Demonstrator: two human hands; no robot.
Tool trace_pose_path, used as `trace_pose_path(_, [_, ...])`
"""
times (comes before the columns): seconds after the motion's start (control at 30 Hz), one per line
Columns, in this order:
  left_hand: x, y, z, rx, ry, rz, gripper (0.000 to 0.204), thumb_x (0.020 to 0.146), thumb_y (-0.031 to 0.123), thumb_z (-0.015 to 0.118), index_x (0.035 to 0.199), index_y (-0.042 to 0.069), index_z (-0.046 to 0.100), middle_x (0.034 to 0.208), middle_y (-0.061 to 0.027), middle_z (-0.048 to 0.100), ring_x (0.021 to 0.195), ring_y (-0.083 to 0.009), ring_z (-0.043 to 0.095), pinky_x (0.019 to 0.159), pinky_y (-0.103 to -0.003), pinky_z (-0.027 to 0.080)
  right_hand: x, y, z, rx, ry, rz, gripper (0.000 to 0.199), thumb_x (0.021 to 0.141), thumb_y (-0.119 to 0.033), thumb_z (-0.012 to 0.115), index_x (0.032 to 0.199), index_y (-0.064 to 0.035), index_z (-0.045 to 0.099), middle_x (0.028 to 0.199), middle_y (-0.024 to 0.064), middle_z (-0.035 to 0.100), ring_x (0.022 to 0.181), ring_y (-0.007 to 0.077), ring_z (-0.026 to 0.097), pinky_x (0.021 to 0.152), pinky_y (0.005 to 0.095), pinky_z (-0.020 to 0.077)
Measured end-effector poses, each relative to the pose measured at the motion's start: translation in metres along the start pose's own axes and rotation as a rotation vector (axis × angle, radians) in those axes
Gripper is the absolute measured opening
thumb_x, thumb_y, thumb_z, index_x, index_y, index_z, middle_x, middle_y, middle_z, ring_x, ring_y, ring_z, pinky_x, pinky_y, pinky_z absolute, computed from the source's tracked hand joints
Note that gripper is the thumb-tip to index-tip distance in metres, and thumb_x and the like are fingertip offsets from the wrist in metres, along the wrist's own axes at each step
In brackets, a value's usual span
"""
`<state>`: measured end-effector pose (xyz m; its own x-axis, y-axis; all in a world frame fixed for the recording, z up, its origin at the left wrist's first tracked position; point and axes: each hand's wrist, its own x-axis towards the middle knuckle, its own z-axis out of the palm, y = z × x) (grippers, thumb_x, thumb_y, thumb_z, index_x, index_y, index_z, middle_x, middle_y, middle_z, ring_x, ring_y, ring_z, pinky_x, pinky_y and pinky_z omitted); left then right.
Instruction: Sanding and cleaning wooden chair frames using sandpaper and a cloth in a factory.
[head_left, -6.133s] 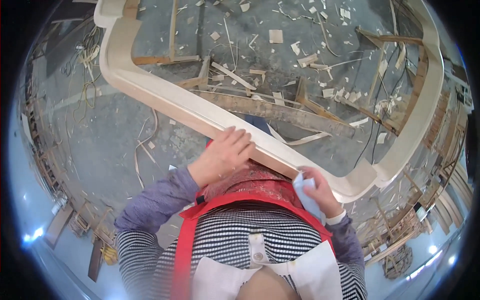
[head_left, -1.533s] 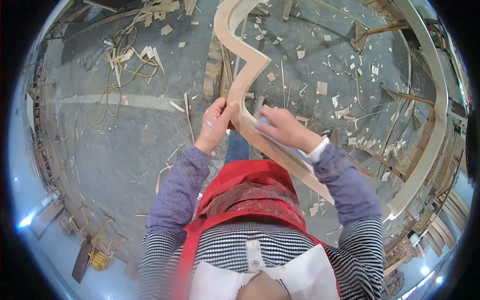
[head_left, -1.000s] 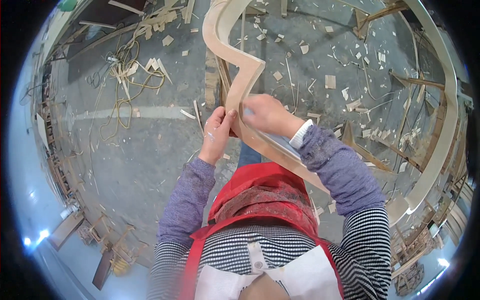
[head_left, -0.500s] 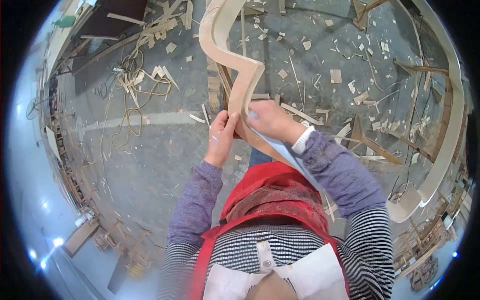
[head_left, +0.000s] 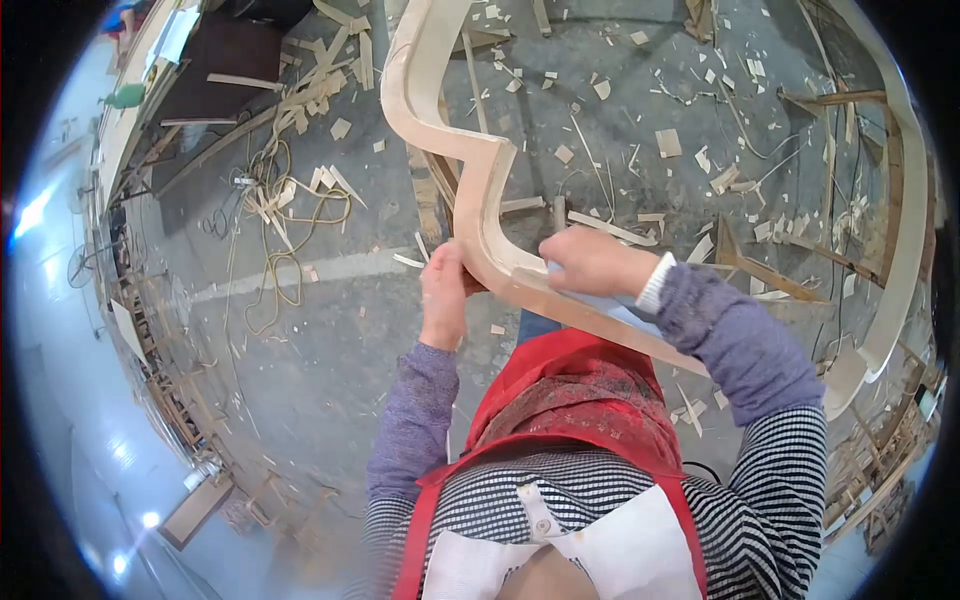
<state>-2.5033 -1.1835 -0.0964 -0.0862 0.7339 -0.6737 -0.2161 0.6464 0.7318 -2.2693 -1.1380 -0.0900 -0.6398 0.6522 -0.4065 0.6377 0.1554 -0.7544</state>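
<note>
A long curved wooden frame [head_left: 470,210] with a stepped bend and pale inner edge runs from the top of the view down toward my red apron. My left hand [head_left: 442,295] grips its outer left side at the lower bend, some fingers hidden beneath the wood. Closed over the inner edge, to the right of that bend, my right hand [head_left: 598,262] holds a light blue strip [head_left: 612,310]. The strip lies along the wood and runs back under my forearm. Whether it is cloth or paper, I cannot tell.
Wood scraps [head_left: 668,143] litter the grey floor. A tangled yellow cord [head_left: 288,215] lies at the left. Another long curved pale wooden piece [head_left: 905,200] arches along the right, with wooden braces [head_left: 770,275] beside it. A dark board [head_left: 225,65] stands at the far left.
My right hand has slid right and slightly nearer along the inner edge with the strip. My left hand stays at the bend, its thumb shifted off the upper face. The view has turned slightly.
</note>
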Motion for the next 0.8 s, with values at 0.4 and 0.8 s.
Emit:
trace_pose_path(0.4, [-0.136, -0.014, 0.054, 0.154, -0.501, -0.235, 0.03, 0.099, 0.016, 0.055, 0.124, 0.0, 0.056, 0.105, -0.0078, 0.067, 0.093, -0.0166, 0.063, 0.083, -0.033, 0.052, -0.05, -0.07, 0.033, 1.504, 0.461, 0.18, 0.039, 0.087, -0.02, 0.067, 0.12, -0.0038, 0.054, 0.113, 0.0078, 0.059, 0.104, 0.0146, 0.056, 0.089, 0.0298, 0.0463])
trace_pose_path(0.8, [-0.128, -0.006, 0.071, 0.34, -0.671, -0.32, 0.028, 0.099, 0.02, 0.057, 0.113, -0.002, 0.063, 0.095, -0.0102, 0.069, 0.088, -0.0176, 0.066, 0.075, -0.034, 0.053, -0.089, -0.048, 0.025, 1.196, 0.101, 0.07, 0.068, 0.079, -0.011, 0.072, 0.14, -0.0054, 0.042, 0.14, 0.0132, 0.048, 0.125, 0.0221, 0.05, 0.104, 0.0348, 0.0396])
